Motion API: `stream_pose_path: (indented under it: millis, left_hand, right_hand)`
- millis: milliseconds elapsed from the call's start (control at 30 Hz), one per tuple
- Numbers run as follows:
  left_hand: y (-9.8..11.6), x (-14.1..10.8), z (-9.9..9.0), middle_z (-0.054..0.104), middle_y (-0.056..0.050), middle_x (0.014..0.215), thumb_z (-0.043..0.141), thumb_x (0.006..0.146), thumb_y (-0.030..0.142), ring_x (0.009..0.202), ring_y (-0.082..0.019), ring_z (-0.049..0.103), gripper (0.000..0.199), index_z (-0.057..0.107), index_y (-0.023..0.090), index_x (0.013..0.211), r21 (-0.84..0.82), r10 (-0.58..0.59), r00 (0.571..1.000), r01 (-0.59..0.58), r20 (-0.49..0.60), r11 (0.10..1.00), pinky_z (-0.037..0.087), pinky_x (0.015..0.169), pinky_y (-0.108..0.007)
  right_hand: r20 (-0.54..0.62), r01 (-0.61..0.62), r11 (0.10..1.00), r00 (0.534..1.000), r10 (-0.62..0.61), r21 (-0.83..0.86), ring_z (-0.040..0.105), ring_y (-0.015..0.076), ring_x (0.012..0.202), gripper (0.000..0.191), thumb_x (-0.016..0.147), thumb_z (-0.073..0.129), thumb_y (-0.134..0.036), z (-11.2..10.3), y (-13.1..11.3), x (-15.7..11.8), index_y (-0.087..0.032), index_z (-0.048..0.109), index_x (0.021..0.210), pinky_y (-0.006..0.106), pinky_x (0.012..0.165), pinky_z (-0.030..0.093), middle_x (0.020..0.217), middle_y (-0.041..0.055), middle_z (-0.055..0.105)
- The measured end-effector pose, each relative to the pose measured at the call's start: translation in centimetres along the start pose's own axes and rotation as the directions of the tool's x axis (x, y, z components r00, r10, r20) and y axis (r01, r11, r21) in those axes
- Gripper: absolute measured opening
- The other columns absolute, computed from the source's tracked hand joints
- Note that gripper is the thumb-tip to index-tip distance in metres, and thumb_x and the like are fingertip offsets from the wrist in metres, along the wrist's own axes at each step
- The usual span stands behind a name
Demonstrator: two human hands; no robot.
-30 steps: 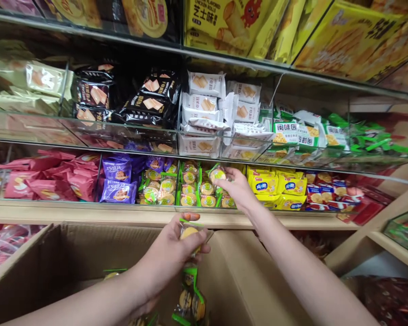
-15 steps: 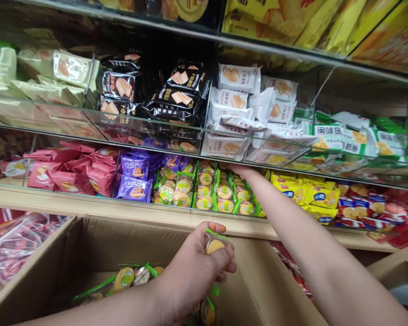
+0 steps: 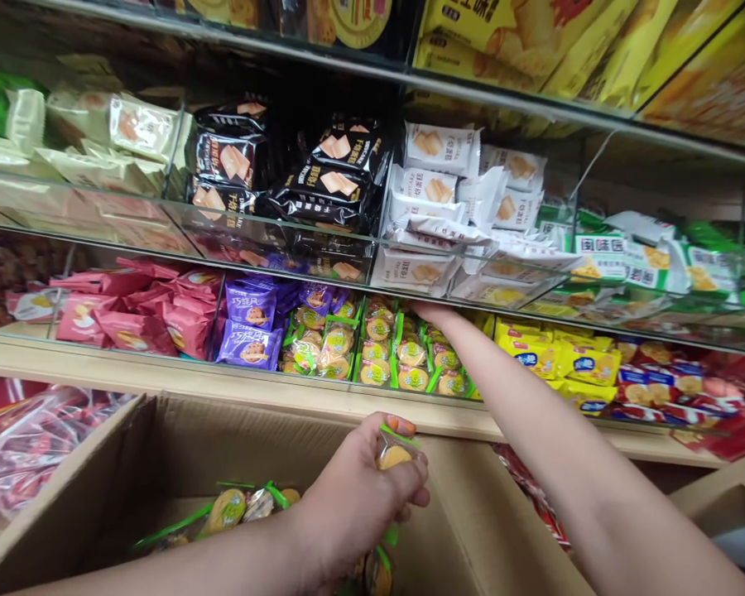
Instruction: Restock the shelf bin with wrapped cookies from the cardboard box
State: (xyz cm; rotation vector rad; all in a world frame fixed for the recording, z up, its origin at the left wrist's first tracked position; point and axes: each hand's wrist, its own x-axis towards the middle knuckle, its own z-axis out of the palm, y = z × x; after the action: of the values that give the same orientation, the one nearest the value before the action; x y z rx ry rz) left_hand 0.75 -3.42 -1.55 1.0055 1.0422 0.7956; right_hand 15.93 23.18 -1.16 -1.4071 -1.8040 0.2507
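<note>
My left hand (image 3: 366, 488), over the cardboard box, is closed on a small clear biscuit packet (image 3: 396, 455) with green edges and round yellow biscuits. My right hand (image 3: 431, 313) reaches into the lower shelf bay, above the rows of green-edged biscuit packets (image 3: 376, 352). Its fingers are hidden behind the upper shelf's edge and the white packets, so I cannot see what they hold. More of the same packets (image 3: 227, 509) lie loose in the cardboard box (image 3: 223, 439) below.
Purple packets (image 3: 248, 323) and pink packets (image 3: 142, 319) fill bays to the left; yellow packets (image 3: 587, 364) stand to the right. Above, a glass-fronted shelf holds black packets (image 3: 223, 157) and white packets (image 3: 438, 149). A wooden ledge (image 3: 323, 397) runs between shelf and box.
The view has shifted slightly. My left hand has dipped a little with the biscuit packet still in it, while my right arm stays reaching into the shelf.
</note>
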Motion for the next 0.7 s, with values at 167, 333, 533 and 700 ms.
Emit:
stream_pose_path:
  millis: [167, 333, 533, 700]
  left_hand:
    - [-0.4, 0.1, -0.1, 0.059, 0.001, 0.071, 0.06, 0.068, 0.028, 0.06, -0.011, 0.054, 0.026, 0.046, 0.022, 0.089, 0.004, 0.031, 1.0, -0.031, -0.001, 1.0, 0.036, 0.051, -0.02]
    - [0.3, 0.1, -0.8, 0.062, -0.002, 0.082, 0.059, 0.064, 0.021, 0.065, -0.013, 0.058, 0.03, 0.046, 0.021, 0.091, -0.163, -0.051, 0.996, 0.039, -0.073, 0.986, 0.04, 0.054, -0.023]
    - [1.8, 0.5, -1.9, 0.059, -0.006, 0.109, 0.06, 0.071, 0.023, 0.099, -0.017, 0.054, 0.033, 0.048, 0.021, 0.102, -0.289, 0.096, 0.977, -0.149, -0.19, 0.946, 0.045, 0.069, -0.025]
    - [2.0, 0.9, -1.6, 0.059, -0.005, 0.106, 0.059, 0.074, 0.023, 0.081, -0.015, 0.059, 0.032, 0.048, 0.022, 0.104, -0.333, 0.179, 0.971, -0.222, -0.155, 0.916, 0.047, 0.061, -0.025]
  right_hand:
    - [0.03, -0.024, 0.999, 0.999, 0.023, 0.045, 0.039, 0.0255, 0.117, 0.047, 0.067, 0.062, -0.023, -0.9, -0.8, -0.5, -0.02, 0.051, 0.112, 0.049, 0.102, 0.02, 0.125, 0.0091, 0.047]
    - [0.014, -0.033, 0.992, 0.999, 0.032, 0.12, 0.044, 0.026, 0.111, 0.035, 0.068, 0.06, -0.02, -2.6, -2.6, -2.2, -0.02, 0.056, 0.102, 0.047, 0.099, 0.026, 0.112, 0.0082, 0.057]
    - [0.088, -0.018, 0.955, 0.996, -0.009, 0.296, 0.059, 0.0189, 0.073, 0.022, 0.077, 0.052, -0.036, -4.0, -5.9, -13.4, -0.018, 0.058, 0.087, 0.034, 0.067, 0.049, 0.079, 0.0047, 0.062]
    - [0.451, -0.402, 0.465, 0.892, 0.005, 0.789, 0.057, 0.0125, 0.062, 0.036, 0.071, 0.062, -0.041, -2.9, -8.8, -22.3, -0.019, 0.051, 0.098, 0.025, 0.053, 0.048, 0.076, 0.0008, 0.056]
